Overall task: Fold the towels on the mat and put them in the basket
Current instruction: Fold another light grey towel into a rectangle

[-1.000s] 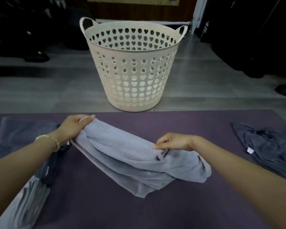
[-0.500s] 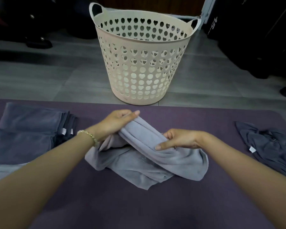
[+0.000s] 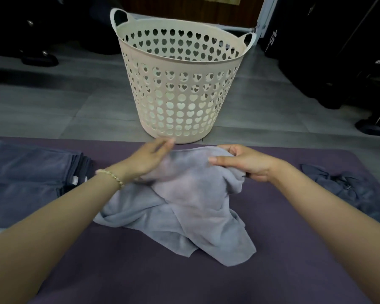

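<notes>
Pale grey terry, the light grey towel [image 3: 184, 205] lies crumpled on the purple mat [image 3: 206, 281], its far edge bunched up between both grips. Just beyond the grips, a cream heart-perforated laundry basket [image 3: 180, 88] stands on the floor, its bottom hidden from view. The right hand [image 3: 246, 163] pinches the bunched edge, fingers curled, thumb out. The left hand [image 3: 149, 159] lies on the towel, blurred; I cannot tell its grip. Folded dark towels [image 3: 31, 172] lie left of it, and a crumpled dark towel [image 3: 349, 189] right of the right grip.
</notes>
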{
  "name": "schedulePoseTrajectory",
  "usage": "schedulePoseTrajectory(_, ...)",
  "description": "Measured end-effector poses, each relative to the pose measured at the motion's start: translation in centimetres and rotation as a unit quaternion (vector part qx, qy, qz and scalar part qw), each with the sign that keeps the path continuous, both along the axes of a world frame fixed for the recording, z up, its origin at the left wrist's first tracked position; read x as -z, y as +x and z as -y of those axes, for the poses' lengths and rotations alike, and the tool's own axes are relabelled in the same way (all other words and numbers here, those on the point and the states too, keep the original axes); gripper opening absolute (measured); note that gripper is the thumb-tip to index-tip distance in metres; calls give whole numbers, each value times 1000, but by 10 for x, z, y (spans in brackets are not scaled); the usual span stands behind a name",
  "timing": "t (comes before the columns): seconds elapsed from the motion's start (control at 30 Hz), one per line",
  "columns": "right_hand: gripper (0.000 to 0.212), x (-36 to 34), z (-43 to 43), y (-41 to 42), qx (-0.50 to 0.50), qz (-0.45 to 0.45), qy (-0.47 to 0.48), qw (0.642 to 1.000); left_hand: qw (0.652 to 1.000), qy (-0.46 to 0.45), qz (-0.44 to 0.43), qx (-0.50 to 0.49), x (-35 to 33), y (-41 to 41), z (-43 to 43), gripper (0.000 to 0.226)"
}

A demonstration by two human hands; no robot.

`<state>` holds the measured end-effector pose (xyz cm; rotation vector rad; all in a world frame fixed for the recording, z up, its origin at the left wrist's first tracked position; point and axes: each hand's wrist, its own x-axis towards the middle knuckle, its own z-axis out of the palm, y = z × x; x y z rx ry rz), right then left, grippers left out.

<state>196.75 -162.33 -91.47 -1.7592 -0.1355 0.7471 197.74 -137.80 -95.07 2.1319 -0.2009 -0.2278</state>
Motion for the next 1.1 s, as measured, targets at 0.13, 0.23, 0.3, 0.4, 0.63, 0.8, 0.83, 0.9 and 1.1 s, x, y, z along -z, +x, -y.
schedulePoseTrajectory(0.13,31,-15,11,-2,9,-25,30,999,968,-109,-113,197,-22,-5,60,54)
schedulePoseTrajectory(0.23,15,-17,32,-10,82,7,12,997,980,-90,-49,174,-21,6,77,34)
schedulePoseTrajectory(0.3,6,-13,46,-21,134,27,20,990,979,-112,-32,169,-20,12,83,15)
schedulePoseTrajectory(0.4,12,-8,57,-40,168,58,15,984,977,-146,-9,153,-18,13,100,16)
schedulePoseTrajectory(0.63,17,-12,71,-45,263,125,90,952,964,-189,-57,177,-22,5,117,27)
schedulePoseTrajectory(0.8,24,3,130,-34,386,54,190,901,976,-43,-119,176,10,4,73,67)
schedulePoseTrajectory(0.83,29,10,137,-32,401,41,171,899,979,-38,-113,167,12,3,68,68)
schedulePoseTrajectory(0.9,28,20,136,-30,406,44,71,910,980,-50,-103,163,12,3,64,60)
schedulePoseTrajectory(1.1,40,2,55,-35,8,114,-165,980,974,-58,-50,213,-10,-4,93,21)
